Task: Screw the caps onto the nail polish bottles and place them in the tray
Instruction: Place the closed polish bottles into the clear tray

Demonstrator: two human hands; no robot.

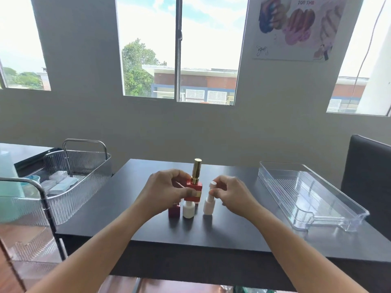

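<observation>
Left hand [167, 188]: red bottle [195, 185] — right hand [232, 195]: cap [212, 185].

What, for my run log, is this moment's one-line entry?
left hand: grips red bottle | right hand: pinches white cap on pale bottle | tray: no bottles

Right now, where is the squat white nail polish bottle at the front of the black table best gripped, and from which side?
Probably pinch the squat white bottle's wide lower body, front and back, coming from the near right. It stands upright; a dark red bottle crowds its left, and the left hand holds the red, gold-capped bottle over its top in this view.
</observation>
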